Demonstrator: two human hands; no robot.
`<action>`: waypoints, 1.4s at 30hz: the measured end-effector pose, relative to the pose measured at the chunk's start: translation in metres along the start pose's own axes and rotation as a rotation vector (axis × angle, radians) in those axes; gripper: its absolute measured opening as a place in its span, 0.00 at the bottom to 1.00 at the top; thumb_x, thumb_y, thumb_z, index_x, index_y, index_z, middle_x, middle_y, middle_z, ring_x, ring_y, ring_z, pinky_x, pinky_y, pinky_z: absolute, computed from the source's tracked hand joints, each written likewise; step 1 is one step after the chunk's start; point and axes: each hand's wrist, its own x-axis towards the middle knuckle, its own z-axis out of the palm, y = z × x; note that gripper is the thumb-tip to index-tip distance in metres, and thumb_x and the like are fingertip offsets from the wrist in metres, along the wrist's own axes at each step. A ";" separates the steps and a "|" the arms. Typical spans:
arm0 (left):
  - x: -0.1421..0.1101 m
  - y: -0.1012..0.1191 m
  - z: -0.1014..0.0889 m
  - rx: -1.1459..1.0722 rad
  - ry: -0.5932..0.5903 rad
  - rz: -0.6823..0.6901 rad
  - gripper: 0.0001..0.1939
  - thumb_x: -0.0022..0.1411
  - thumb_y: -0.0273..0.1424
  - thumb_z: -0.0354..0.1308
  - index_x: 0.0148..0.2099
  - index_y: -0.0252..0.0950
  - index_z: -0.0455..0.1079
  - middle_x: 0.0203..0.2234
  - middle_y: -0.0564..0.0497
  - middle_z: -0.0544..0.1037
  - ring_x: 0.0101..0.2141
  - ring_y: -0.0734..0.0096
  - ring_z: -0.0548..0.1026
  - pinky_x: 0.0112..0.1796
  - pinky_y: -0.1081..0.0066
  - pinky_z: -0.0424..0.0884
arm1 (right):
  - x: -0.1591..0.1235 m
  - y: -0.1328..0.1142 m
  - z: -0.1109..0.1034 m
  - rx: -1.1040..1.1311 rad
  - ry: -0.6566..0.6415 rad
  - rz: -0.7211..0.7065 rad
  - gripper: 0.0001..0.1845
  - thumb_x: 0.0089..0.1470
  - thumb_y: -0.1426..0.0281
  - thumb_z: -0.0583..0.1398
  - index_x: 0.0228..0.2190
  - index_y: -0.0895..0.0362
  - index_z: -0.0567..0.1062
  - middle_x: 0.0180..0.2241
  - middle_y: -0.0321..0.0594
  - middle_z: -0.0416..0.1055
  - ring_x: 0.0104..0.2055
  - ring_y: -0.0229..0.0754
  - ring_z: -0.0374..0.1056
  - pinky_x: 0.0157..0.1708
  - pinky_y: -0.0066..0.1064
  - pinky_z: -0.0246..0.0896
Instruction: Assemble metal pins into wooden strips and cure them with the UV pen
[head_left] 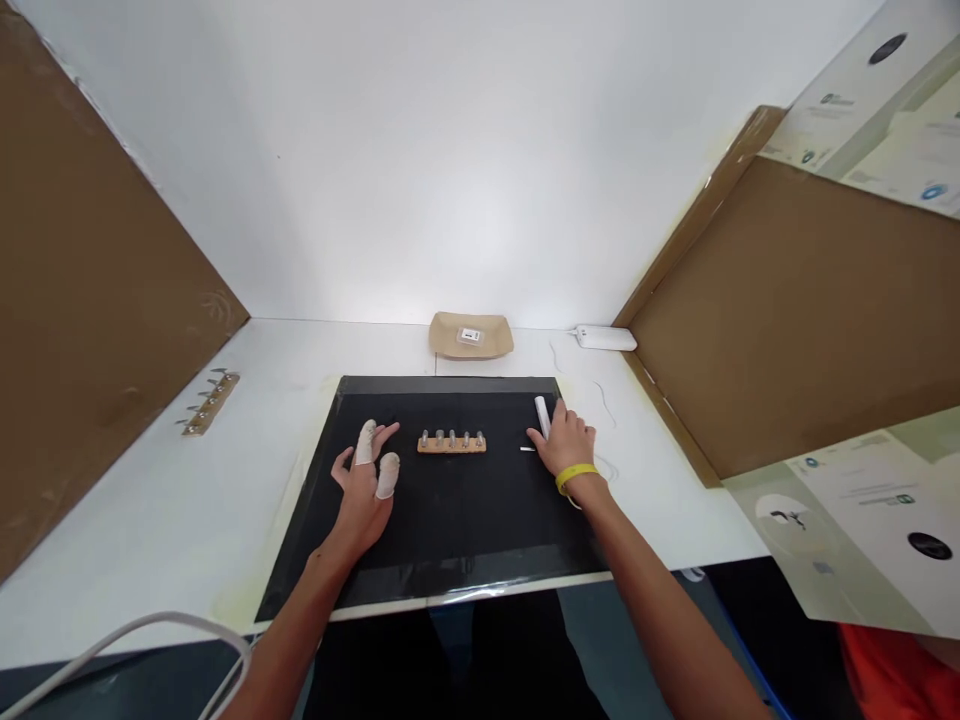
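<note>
On a black mat (450, 520) lies a small wooden strip (451, 444) with several metal pegs standing in it. My left hand (366, 480) rests on the mat just left of the strip, fingers spread, with white covers on two fingertips, holding nothing. My right hand (566, 445) lies flat on the mat to the strip's right, a yellow band on its wrist. It touches or sits beside a white cylindrical tool (541, 415); a thin white sliver (527, 449) lies by its fingers. Whether it grips the tool I cannot tell.
A tan paper tray (471, 335) with a small label sits behind the mat. A second pegged wooden strip (208, 402) lies far left on the white table. A white device (606, 338) with a thin cord is at back right. Brown cardboard walls flank both sides. A white cable (135, 640) crosses the near left.
</note>
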 end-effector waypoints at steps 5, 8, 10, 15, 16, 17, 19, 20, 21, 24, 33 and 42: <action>0.003 0.006 -0.002 -0.009 0.089 -0.046 0.26 0.77 0.37 0.35 0.71 0.36 0.53 0.62 0.37 0.75 0.66 0.52 0.67 0.63 0.43 0.51 | 0.027 0.000 -0.008 0.006 -0.199 -0.109 0.21 0.66 0.59 0.63 0.55 0.57 0.74 0.54 0.45 0.74 0.51 0.46 0.74 0.50 0.45 0.75; 0.006 0.005 -0.005 -0.022 0.106 -0.047 0.25 0.76 0.38 0.37 0.69 0.38 0.58 0.61 0.40 0.77 0.65 0.52 0.68 0.64 0.42 0.51 | 0.021 0.005 -0.034 0.052 -0.248 -0.190 0.20 0.66 0.59 0.63 0.54 0.57 0.74 0.50 0.44 0.75 0.46 0.44 0.75 0.46 0.42 0.76; 0.005 0.007 -0.008 -0.029 0.136 -0.048 0.26 0.76 0.39 0.39 0.70 0.38 0.57 0.62 0.38 0.75 0.65 0.49 0.67 0.65 0.39 0.50 | 0.011 0.011 -0.057 0.103 -0.245 -0.232 0.20 0.65 0.62 0.63 0.54 0.58 0.73 0.44 0.41 0.77 0.40 0.41 0.76 0.42 0.39 0.76; -0.009 0.064 -0.006 -0.106 0.277 0.026 0.29 0.73 0.41 0.43 0.71 0.37 0.55 0.65 0.34 0.68 0.65 0.46 0.67 0.66 0.40 0.57 | -0.030 0.017 -0.112 0.233 -0.147 -0.337 0.31 0.61 0.69 0.59 0.64 0.57 0.59 0.40 0.38 0.77 0.34 0.40 0.77 0.39 0.35 0.76; -0.010 0.087 -0.005 -0.124 0.248 0.076 0.29 0.72 0.42 0.44 0.70 0.38 0.56 0.67 0.37 0.65 0.67 0.49 0.65 0.66 0.45 0.60 | -0.039 0.016 -0.118 0.242 -0.133 -0.366 0.33 0.61 0.69 0.58 0.65 0.57 0.58 0.41 0.39 0.77 0.35 0.42 0.78 0.39 0.36 0.75; -0.009 0.112 -0.003 -0.137 0.194 0.137 0.28 0.71 0.45 0.47 0.68 0.41 0.61 0.69 0.41 0.64 0.68 0.51 0.64 0.67 0.49 0.62 | -0.048 0.014 -0.124 0.243 -0.119 -0.396 0.35 0.60 0.69 0.58 0.66 0.56 0.57 0.41 0.40 0.78 0.37 0.44 0.78 0.41 0.38 0.75; 0.002 0.164 0.002 -0.168 -0.111 0.238 0.27 0.70 0.45 0.46 0.65 0.41 0.68 0.68 0.43 0.67 0.68 0.50 0.64 0.68 0.50 0.60 | -0.063 0.010 -0.131 0.232 -0.099 -0.457 0.38 0.58 0.72 0.58 0.68 0.55 0.56 0.41 0.41 0.79 0.41 0.49 0.77 0.46 0.44 0.74; 0.011 0.188 0.006 -0.198 -0.351 0.211 0.28 0.71 0.44 0.41 0.64 0.40 0.69 0.66 0.42 0.69 0.67 0.51 0.65 0.68 0.50 0.60 | -0.070 0.008 -0.134 0.216 -0.083 -0.500 0.40 0.58 0.73 0.58 0.69 0.55 0.55 0.42 0.42 0.80 0.43 0.51 0.77 0.48 0.46 0.74; 0.021 0.208 0.010 -0.238 -0.595 0.119 0.28 0.73 0.42 0.37 0.63 0.38 0.70 0.64 0.41 0.72 0.65 0.53 0.67 0.66 0.52 0.62 | -0.075 0.006 -0.136 0.194 -0.058 -0.555 0.41 0.58 0.74 0.58 0.70 0.55 0.54 0.42 0.42 0.80 0.44 0.52 0.76 0.49 0.48 0.73; 0.047 0.246 0.026 -0.254 -0.978 0.046 0.26 0.71 0.40 0.40 0.43 0.32 0.78 0.35 0.41 0.84 0.35 0.59 0.82 0.39 0.62 0.78 | -0.086 0.007 -0.142 0.113 0.072 -0.728 0.44 0.59 0.77 0.56 0.72 0.56 0.48 0.42 0.45 0.81 0.43 0.54 0.77 0.47 0.49 0.75; 0.052 0.249 0.025 -0.186 -1.205 0.033 0.39 0.74 0.44 0.29 0.42 0.30 0.80 0.12 0.52 0.66 0.16 0.71 0.61 0.24 0.72 0.61 | -0.090 0.051 -0.158 0.005 0.156 -0.743 0.34 0.67 0.65 0.59 0.69 0.55 0.57 0.60 0.55 0.74 0.61 0.58 0.71 0.65 0.64 0.61; 0.056 0.270 0.003 0.033 -1.234 0.216 0.19 0.71 0.33 0.44 0.35 0.36 0.74 0.20 0.51 0.75 0.19 0.69 0.67 0.26 0.71 0.64 | -0.083 0.046 -0.184 -0.047 -0.298 -0.838 0.17 0.73 0.64 0.51 0.39 0.54 0.77 0.33 0.42 0.80 0.35 0.46 0.75 0.36 0.36 0.68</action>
